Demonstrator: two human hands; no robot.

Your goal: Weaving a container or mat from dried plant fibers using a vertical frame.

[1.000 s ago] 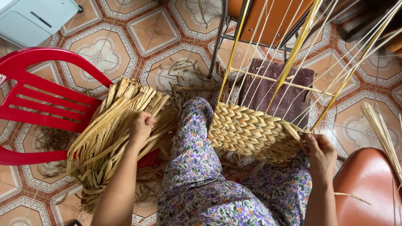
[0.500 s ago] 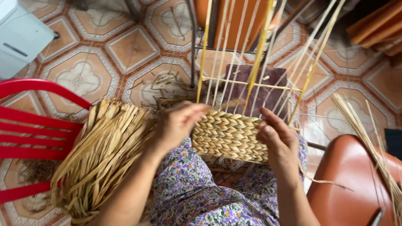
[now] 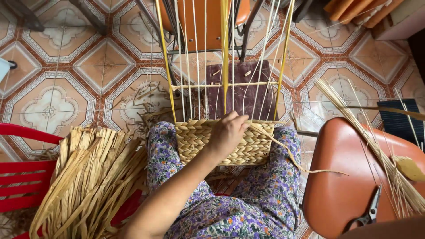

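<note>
Head view: left hand point(image 3: 228, 132) pinches a strand at the half-woven basket point(image 3: 195, 144) rim; bare uprights point(image 3: 195, 57) remain; right hand unseen.

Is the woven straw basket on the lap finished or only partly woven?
Partly woven: the woven straw basket has bare upright stakes above its braided rows.

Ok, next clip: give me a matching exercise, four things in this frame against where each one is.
Things:
1. bundle of dried leaves
2. scissors
3. left hand
4. purple cloth

Places:
A. on the floor behind the upright strands
B. on the red chair
C. on the rim of the woven basket
D. on the orange-brown seat

Pairs: 1-B, 2-D, 3-C, 4-A
</note>
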